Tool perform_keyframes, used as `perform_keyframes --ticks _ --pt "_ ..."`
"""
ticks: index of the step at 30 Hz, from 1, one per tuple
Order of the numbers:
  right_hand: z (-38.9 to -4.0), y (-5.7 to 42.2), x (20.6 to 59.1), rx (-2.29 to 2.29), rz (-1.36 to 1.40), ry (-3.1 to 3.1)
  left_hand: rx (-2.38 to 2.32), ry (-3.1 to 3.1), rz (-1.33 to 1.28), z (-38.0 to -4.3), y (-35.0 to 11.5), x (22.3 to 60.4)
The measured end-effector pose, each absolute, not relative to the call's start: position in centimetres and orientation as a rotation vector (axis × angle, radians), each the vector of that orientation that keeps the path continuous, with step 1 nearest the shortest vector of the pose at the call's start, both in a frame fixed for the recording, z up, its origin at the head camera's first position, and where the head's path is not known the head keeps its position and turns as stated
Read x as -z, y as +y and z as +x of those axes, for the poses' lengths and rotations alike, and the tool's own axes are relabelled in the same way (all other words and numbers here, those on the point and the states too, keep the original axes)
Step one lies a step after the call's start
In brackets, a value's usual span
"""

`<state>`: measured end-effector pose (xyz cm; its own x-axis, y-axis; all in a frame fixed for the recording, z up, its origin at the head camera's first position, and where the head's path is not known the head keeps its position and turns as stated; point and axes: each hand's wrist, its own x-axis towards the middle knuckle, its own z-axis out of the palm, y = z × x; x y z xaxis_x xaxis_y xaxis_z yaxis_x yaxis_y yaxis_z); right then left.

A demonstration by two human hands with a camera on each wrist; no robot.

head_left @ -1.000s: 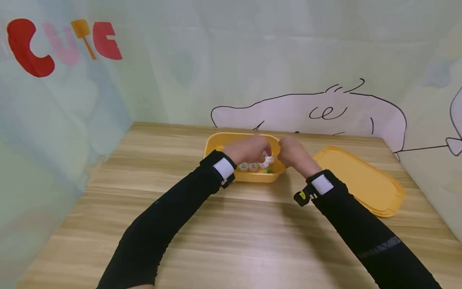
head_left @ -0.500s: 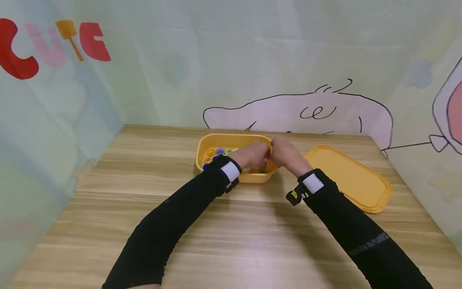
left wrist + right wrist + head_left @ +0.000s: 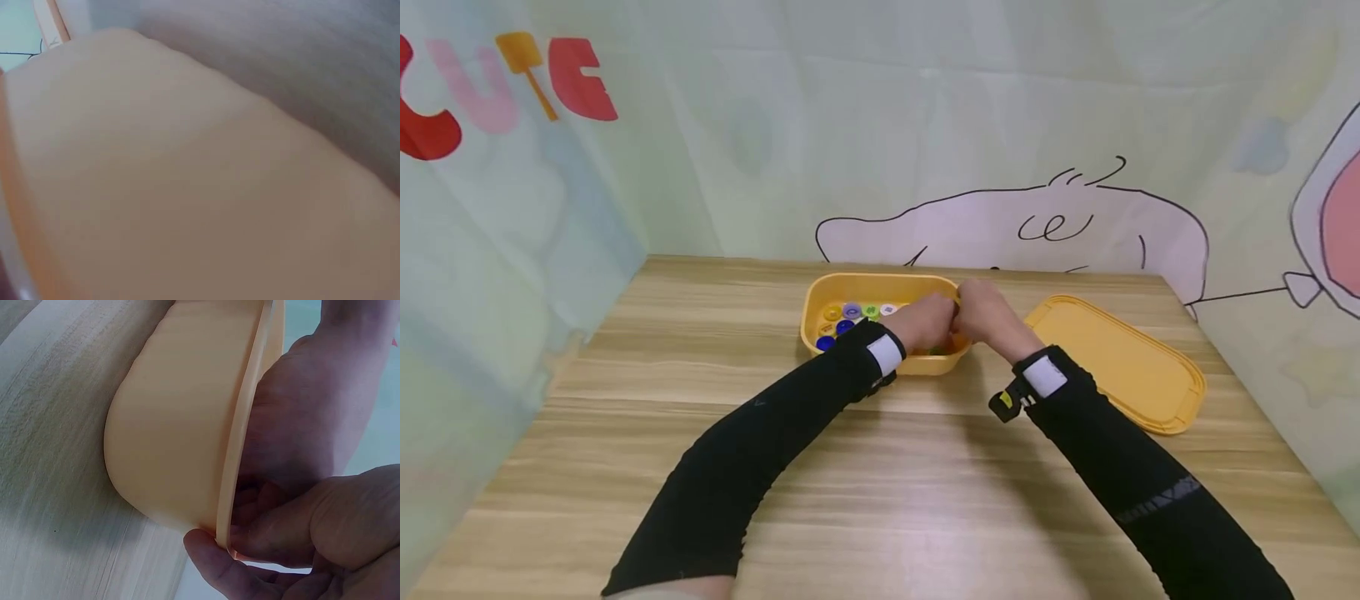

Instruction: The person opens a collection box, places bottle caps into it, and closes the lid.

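A yellow plastic box (image 3: pixel 936 365) holds several small round pieces: blue (image 3: pixel 845 327), purple (image 3: pixel 852 310), green, yellow and white. My left hand (image 3: pixel 927 322) reaches into its right end, hiding the pieces beneath; I cannot tell whether its fingers hold one. In the right wrist view that left hand (image 3: pixel 306 412) shows past the rim, fingertips mostly hidden. My right hand (image 3: pixel 988 315) pinches the rim at the box's right end, its thumb and fingers on both sides of the wall (image 3: pixel 181 419). Skin fills most of the left wrist view, blurred.
A flat yellow lid (image 3: pixel 1120 358) lies on the wooden table (image 3: pixel 880 483) right of the box, beside my right forearm. Behind the table hangs a pale printed backdrop (image 3: pixel 745 150). Both forearms wear black sleeves (image 3: pixel 760 450).
My left hand has moved right and lower in the box, covering pieces at the right end and uncovering coloured ones at the left. My right hand stays on the rim; the head view has shifted.
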<state>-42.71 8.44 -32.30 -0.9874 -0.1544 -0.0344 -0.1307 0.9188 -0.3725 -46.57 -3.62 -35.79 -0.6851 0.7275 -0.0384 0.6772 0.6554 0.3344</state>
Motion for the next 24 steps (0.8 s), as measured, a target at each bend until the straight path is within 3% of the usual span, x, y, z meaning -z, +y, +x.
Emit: perform_keyframes --ticks 14,24 --pt "-42.7 8.1 32.1 0.566 -0.161 2.97 -0.342 2.723 1.169 -46.4 -4.0 36.1" --pt "-42.7 8.2 32.0 0.489 -0.192 2.984 -0.128 2.806 1.213 -46.3 -6.0 34.3"
